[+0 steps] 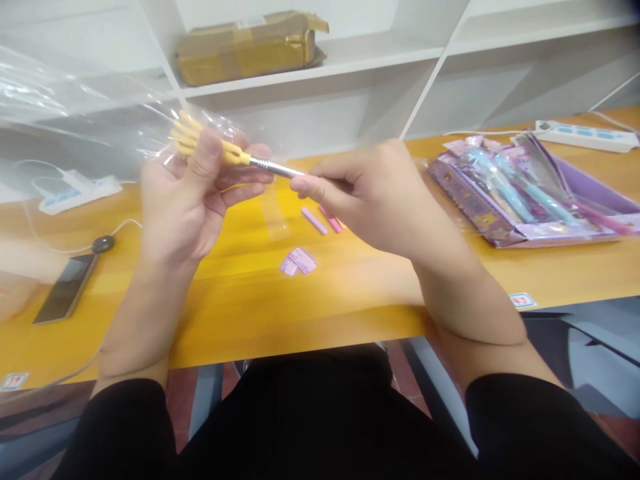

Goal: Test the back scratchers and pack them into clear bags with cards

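Between my hands, above the table, is a back scratcher with a yellow hand-shaped head and a silver metal shaft, tilted down to the right. My left hand holds the yellow head, its thumb pressed on it and the other fingers behind. Around that hand I see crinkled clear plastic. My right hand is closed on the other end of the shaft, thumb along it; the end inside the fist is hidden. Below lie a lilac stick, pink sticks and small purple printed cards.
At right, an open purple box holds several wrapped items. White power strips sit at back right and left. A phone and a round black object with a cable lie left. A carton stands on the shelf.
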`<state>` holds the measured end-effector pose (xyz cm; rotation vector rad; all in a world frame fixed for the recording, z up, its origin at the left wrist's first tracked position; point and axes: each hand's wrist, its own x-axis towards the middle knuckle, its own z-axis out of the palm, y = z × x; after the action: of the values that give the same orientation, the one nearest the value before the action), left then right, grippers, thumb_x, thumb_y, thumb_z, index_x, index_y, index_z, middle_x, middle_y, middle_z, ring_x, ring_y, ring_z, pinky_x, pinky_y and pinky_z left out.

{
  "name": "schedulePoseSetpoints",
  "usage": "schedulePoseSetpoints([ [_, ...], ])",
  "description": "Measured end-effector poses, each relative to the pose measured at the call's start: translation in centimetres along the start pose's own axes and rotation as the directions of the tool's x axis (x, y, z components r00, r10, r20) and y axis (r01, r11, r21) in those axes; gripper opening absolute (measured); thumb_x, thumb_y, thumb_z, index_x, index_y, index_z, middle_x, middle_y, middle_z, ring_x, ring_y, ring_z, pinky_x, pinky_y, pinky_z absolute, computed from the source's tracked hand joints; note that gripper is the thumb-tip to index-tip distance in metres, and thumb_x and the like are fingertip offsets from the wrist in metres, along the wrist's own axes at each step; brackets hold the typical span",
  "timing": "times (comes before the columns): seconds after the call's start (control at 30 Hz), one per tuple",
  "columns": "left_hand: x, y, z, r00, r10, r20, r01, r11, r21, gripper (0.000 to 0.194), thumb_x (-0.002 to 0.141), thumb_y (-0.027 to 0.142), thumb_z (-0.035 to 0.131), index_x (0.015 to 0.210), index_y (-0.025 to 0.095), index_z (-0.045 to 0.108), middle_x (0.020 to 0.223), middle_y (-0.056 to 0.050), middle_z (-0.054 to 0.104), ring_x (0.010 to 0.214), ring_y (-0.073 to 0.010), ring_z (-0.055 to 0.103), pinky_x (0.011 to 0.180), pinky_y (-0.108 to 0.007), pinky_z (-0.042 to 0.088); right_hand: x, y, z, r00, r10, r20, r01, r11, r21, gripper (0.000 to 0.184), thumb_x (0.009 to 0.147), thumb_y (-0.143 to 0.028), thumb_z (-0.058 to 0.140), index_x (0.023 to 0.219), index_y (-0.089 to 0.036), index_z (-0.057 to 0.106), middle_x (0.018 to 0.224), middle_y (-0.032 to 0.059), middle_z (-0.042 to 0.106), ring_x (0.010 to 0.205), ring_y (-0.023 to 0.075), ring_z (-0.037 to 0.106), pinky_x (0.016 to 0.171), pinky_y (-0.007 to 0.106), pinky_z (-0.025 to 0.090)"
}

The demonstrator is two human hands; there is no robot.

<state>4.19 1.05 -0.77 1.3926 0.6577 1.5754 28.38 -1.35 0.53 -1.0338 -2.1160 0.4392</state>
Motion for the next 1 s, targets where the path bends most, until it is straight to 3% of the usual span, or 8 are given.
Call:
schedulePoseSetpoints([
  [0.17,-0.2,0.3,0.8,0.999,0.037,0.002,-0.037,0.999,-0.034,0.074,0.095,0.084,0.078,0.105,0.011,0.083,0.1,-0.013,0.089,0.083,-0.0246,0.088,0.073,-0.032,0.077,0.0,0.0,-0.6,1.0,0.004,0.011,-0.004,1.0,0.017,0.073,0.117,-0.073,0.058,0.068,-0.019,0.063,0.064,0.0011,0.053,0.064,0.0123,0.039,0.063,0.034,0.027],
  [0.33,-0.3,1.1,0.3,0.993,-0.059,0.099,0.063,0.997,-0.04,0.064,0.087,0.064,0.098,0.121,0.012,0.083,0.126,-0.014,0.085,0.101,-0.0248,0.085,0.084,-0.033,0.076,0.3,0.2,-0.9,0.997,0.001,0.08,-0.01,0.994,0.113,0.073,0.112,-0.081,0.063,0.073,-0.02,0.07,0.064,0.0009,0.06,0.063,0.0129,0.045,0.061,0.032,0.031],
  [0.5,-0.5,-0.1,0.2,0.989,0.04,0.141,-0.031,0.998,-0.061,0.064,0.108,0.078,0.065,0.113,0.019,0.09,0.124,-0.01,0.086,0.117,-0.0293,0.085,0.086,-0.038,0.076,0.5,0.3,-0.1,0.997,-0.04,0.065,0.027,0.982,0.186,0.074,0.111,-0.082,0.063,0.075,-0.017,0.07,0.067,0.0016,0.064,0.066,0.0117,0.051,0.063,0.031,0.033],
  [0.63,-1.1,-1.2,0.4,0.965,0.004,0.261,-0.001,1.0,-0.013,0.057,0.113,0.07,0.064,0.121,0.022,0.091,0.12,-0.01,0.088,0.115,-0.0275,0.085,0.099,-0.042,0.073,0.5,0.7,0.7,0.996,-0.073,0.052,0.06,0.976,0.208,0.068,0.114,-0.076,0.062,0.083,-0.017,0.075,0.068,0.0006,0.064,0.067,0.012,0.052,0.066,0.03,0.035],
  [0.73,-1.2,-1.5,0.4,0.956,-0.011,0.293,0.002,1.0,0.031,0.052,0.112,0.071,0.065,0.12,0.025,0.091,0.123,-0.009,0.088,0.112,-0.0269,0.085,0.098,-0.04,0.071,0.5,0.9,1.0,0.995,-0.091,0.049,0.077,0.971,0.225,0.065,0.116,-0.074,0.062,0.088,-0.017,0.078,0.07,0.0004,0.064,0.068,0.0122,0.052,0.067,0.03,0.036],
  [0.9,-0.2,-0.7,0.2,0.964,-0.038,0.264,0.042,0.999,-0.008,0.086,0.103,0.096,0.05,0.12,0.022,0.088,0.119,-0.012,0.086,0.107,-0.0283,0.083,0.087,-0.037,0.069,0.5,0.6,0.7,0.998,-0.057,0.032,0.049,0.976,0.212,0.07,0.114,-0.077,0.063,0.083,-0.016,0.078,0.067,0.0008,0.063,0.066,0.0114,0.048,0.066,0.03,0.035],
  [1.0,0.4,-0.3,0.3,0.983,0.047,0.18,-0.04,0.998,-0.041,0.089,0.101,0.101,0.039,0.112,0.025,0.083,0.111,-0.01,0.084,0.108,-0.0292,0.08,0.087,-0.039,0.068,0.5,0.4,0.5,0.999,-0.033,0.032,0.027,0.984,0.177,0.071,0.114,-0.077,0.063,0.08,-0.016,0.076,0.065,0.0012,0.063,0.065,0.0116,0.047,0.066,0.031,0.033],
])
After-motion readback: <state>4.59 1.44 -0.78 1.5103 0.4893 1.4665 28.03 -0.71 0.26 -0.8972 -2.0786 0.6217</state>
